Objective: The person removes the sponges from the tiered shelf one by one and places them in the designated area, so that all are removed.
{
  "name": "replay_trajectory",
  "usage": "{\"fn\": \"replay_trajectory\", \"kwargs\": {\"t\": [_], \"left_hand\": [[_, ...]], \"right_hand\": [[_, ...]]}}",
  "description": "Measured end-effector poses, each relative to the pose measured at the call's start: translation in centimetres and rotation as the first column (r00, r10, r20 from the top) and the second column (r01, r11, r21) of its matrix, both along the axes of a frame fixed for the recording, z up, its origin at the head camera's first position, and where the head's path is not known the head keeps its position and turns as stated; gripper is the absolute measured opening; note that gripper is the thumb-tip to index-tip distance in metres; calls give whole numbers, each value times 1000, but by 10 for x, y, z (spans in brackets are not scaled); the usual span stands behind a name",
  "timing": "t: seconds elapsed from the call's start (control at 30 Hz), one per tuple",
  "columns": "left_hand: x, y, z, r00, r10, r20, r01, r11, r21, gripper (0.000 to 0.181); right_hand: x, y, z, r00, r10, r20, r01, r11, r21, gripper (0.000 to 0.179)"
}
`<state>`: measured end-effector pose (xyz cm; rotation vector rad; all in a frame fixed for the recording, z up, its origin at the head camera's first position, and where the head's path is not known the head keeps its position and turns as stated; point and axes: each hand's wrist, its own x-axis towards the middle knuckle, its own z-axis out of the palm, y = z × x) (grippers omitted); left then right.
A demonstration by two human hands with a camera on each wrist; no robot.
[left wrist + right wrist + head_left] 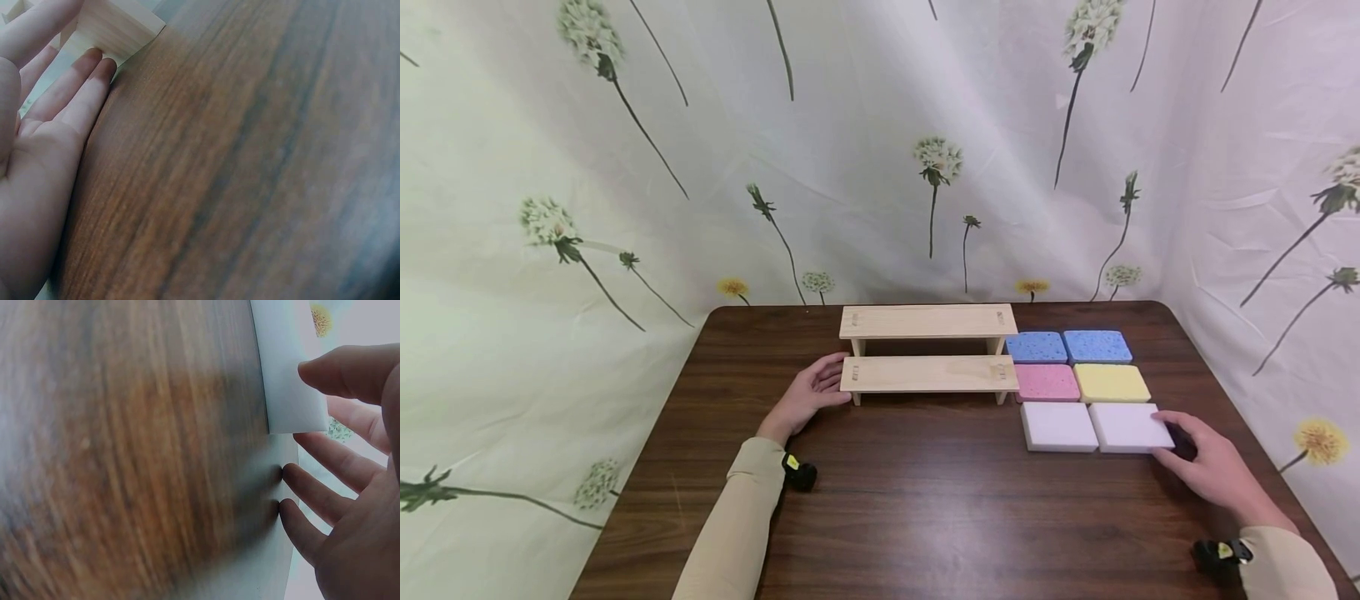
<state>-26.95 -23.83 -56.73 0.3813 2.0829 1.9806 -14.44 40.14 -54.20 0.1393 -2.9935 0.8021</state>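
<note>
My left hand (pixel 805 394) is at the left end of the lower, front shelf of a pale wooden two-step rack (pixel 928 374). In the left wrist view its fingers (pixel 75 94) stretch toward the wood, fairly straight; whether they touch it is hard to tell. At the right side of the table, my right hand (pixel 1213 467) holds the right end of a white sponge block (pixel 1127 427) between thumb and forefinger. The right wrist view shows the thumb against the block's front face (pixel 290 381), with the other fingers spread near its end. The block lies flat.
Left of the held block lies another white block (pixel 1058 425). Behind are a pink sponge (pixel 1047 382), a yellow sponge (pixel 1111 382) and two blue sponges (pixel 1097 346), close to the rack's right side. A dandelion-print curtain (pixel 865 167) surrounds the dark wooden table (pixel 925 500).
</note>
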Motion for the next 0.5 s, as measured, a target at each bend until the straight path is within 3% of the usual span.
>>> {"fn": "replay_trajectory", "kwargs": {"t": [0.3,0.5], "left_hand": [[0,1,0,1000,-5,-3,5,1000,13,81],[1,-1,3,1000,10,-14,-10,999,32,84]], "right_hand": [[1,1,2,1000,1,13,-1,1000,-7,61],[-2,-3,8,1000,-1,-22,1,999,-38,75]]}}
